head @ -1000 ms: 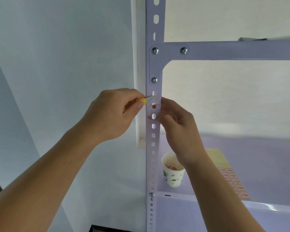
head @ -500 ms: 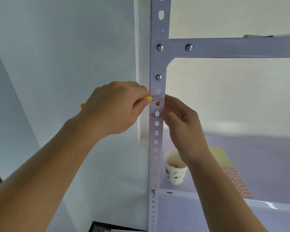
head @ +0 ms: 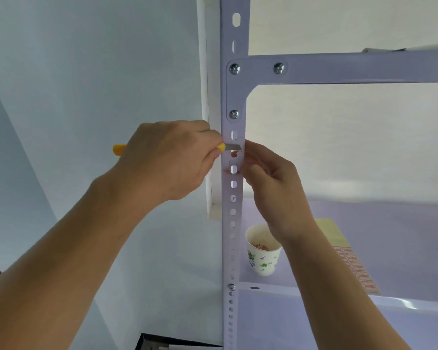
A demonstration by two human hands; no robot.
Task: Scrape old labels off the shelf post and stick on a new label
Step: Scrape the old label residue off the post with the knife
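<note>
White-painted steel fills the middle of the head view: the slotted shelf post (head: 233,223) runs from top to bottom of the frame, and a crossbeam (head: 352,66) is bolted to it at the upper right with shiny screws (head: 235,69).

At mid-frame, left of the post, the left hand (head: 167,160) is wrapped around a yellow-handled utility knife (head: 220,147). The butt of its handle pokes out on the hand's left side. Its short grey blade (head: 234,147) lies flat across the face of the post, just above the old label remnants (head: 234,154), which are reddish scraps clinging around two of the slots.

The right hand (head: 271,178) sits against the post's right edge at the same height, with its fingers curled toward the scraps. Whether they pinch the post edge, pinch a scrap or only rest there cannot be told.

Lower right of the post, a paper cup (head: 262,251) with a green leaf print stands on the lower shelf board (head: 402,248) and holds reddish bits. Further right on that board lies a sheet of red-printed labels (head: 359,271), with a pale yellow sheet (head: 331,231) at its far end. A plain pale wall (head: 86,72) takes up the left of the frame.
</note>
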